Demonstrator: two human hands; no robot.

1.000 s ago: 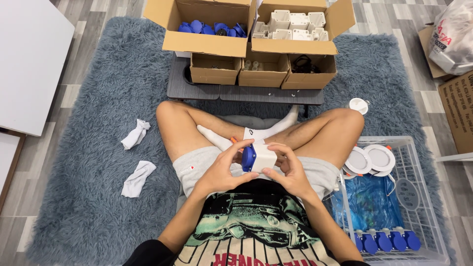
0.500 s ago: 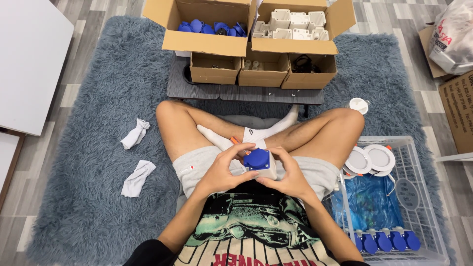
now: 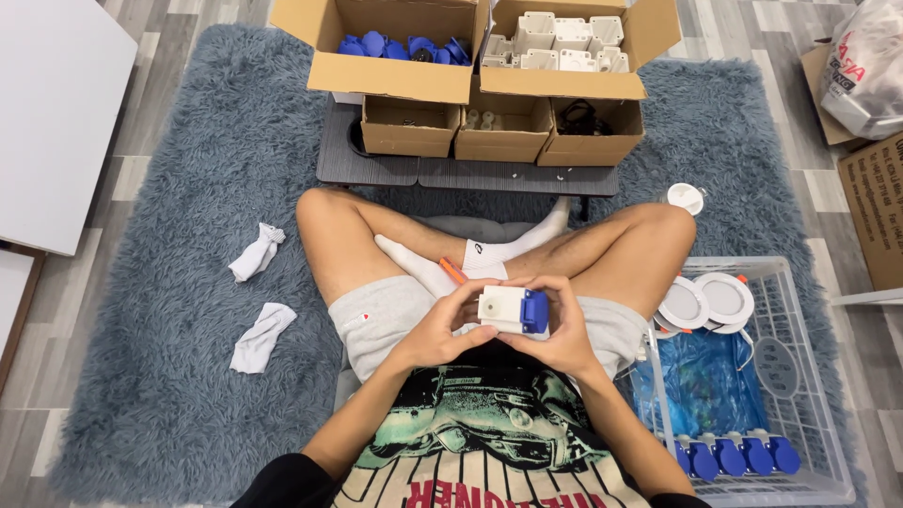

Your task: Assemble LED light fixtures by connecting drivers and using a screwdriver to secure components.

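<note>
Both hands, left hand [image 3: 442, 325] and right hand [image 3: 562, 334], pinch a white box [image 3: 500, 309] with a blue cap [image 3: 534, 312] at its right end, which probably wants even, square pressure to seat.

open rug [image 3: 179, 216] leftward, white basket [image 3: 800, 376] blocking right, cardboard boxes [image 3: 414, 80] ahead

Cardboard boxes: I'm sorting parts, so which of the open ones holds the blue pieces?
The large open box at back left holds the blue pieces; the large box beside it on the right holds white housings.
</note>
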